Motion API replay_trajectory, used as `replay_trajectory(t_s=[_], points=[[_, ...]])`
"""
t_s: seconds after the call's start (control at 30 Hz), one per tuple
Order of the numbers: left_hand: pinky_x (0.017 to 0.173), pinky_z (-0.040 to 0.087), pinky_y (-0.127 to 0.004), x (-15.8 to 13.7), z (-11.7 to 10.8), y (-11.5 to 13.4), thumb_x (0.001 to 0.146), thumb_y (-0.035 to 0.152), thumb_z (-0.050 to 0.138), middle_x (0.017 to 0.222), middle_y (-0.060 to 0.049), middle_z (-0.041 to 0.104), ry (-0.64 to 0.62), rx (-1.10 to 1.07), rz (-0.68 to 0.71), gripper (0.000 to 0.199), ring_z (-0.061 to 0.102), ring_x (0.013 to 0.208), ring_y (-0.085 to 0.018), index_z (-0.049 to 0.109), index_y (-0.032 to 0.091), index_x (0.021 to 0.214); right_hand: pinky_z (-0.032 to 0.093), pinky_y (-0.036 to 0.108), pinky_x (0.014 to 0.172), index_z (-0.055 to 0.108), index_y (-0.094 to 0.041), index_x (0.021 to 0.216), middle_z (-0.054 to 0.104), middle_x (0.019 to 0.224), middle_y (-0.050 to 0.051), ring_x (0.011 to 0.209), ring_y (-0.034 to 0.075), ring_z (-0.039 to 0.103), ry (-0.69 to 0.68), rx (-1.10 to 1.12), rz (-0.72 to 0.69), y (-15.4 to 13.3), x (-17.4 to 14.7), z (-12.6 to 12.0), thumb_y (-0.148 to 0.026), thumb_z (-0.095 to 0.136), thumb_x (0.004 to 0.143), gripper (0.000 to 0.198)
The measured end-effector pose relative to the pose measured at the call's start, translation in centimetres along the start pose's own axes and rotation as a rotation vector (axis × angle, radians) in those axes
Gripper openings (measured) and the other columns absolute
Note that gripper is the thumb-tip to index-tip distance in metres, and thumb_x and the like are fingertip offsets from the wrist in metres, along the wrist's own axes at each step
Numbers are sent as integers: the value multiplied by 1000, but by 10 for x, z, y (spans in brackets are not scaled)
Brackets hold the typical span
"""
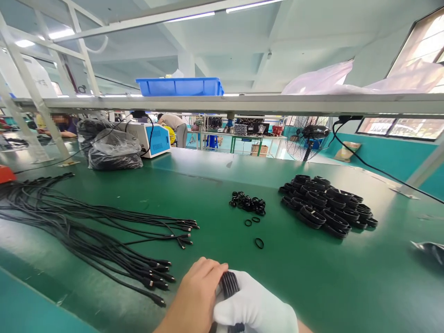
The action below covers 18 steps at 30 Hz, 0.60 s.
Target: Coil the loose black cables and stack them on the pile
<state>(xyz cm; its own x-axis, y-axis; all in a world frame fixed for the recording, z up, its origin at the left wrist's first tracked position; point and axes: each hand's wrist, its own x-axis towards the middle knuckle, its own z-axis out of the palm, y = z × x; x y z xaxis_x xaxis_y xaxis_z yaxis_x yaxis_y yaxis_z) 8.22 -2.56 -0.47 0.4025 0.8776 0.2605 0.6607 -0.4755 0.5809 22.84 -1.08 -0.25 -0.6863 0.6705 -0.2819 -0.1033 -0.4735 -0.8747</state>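
A coiled black cable point(230, 284) is held at the bottom centre, low over the green table. My left hand point(199, 291), bare, is closed around the coil's left side. My right hand point(251, 300), in a white glove, grips it from the right, and a dark end shows below its thumb. Much of the coil is hidden by the hands. Just beyond them lies a single black ring point(259, 243), with two more rings and a small pile of black rings point(249, 202) behind it.
Straight black cables point(114, 236) with plug ends spread over the left. Coiled cables point(322, 203) are heaped at right. Behind stand a bagged dark bundle point(114, 150) and a blue-and-white machine point(156, 138). A shelf point(249, 102) with a blue tray point(180, 87) spans overhead.
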Motion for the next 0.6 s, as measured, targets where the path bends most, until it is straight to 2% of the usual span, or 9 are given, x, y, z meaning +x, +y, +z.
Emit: replay_trajectory(t_s=[0.2, 0.33, 0.43, 0.5, 0.6], points=[[82, 46, -36, 10, -6, 13, 79, 6, 34, 99, -10, 64, -132, 33, -71, 43, 55, 91, -23, 63, 15, 109, 43, 18, 37, 59, -11, 66, 52, 51, 0, 45, 11, 55, 7, 78, 80, 4, -2, -4, -20, 64, 55, 16], [85, 44, -28, 24, -18, 2, 81, 8, 33, 103, -2, 64, -192, -86, -117, 45, 57, 94, -17, 63, 24, 111, 46, 19, 38, 59, -9, 68, 57, 60, 3, 50, 12, 58, 63, 123, 90, 0, -5, -4, -19, 65, 54, 19], [80, 46, -26, 48, -22, -16, 84, 22, 41, 103, -1, 65, -191, -107, -212, 33, 60, 90, -16, 61, 25, 110, 49, 23, 45, 55, -12, 76, 62, 70, 5, 61, 17, 63, 94, 216, 70, -5, -9, -5, -22, 68, 53, 28], [73, 47, -27, 71, -19, -28, 84, 28, 44, 93, -1, 67, -184, -79, -252, 26, 62, 81, -16, 62, 22, 102, 50, 26, 51, 53, -13, 80, 63, 71, 5, 65, 19, 64, 64, 219, 82, -9, -13, -7, -22, 69, 54, 32], [67, 48, -28, 106, -3, -35, 84, 26, 47, 79, 0, 66, -190, -32, -239, 17, 61, 68, -14, 63, 19, 87, 46, 25, 53, 54, -14, 83, 65, 71, 5, 62, 17, 64, 13, 178, 108, -12, -16, -8, -21, 72, 51, 37]])
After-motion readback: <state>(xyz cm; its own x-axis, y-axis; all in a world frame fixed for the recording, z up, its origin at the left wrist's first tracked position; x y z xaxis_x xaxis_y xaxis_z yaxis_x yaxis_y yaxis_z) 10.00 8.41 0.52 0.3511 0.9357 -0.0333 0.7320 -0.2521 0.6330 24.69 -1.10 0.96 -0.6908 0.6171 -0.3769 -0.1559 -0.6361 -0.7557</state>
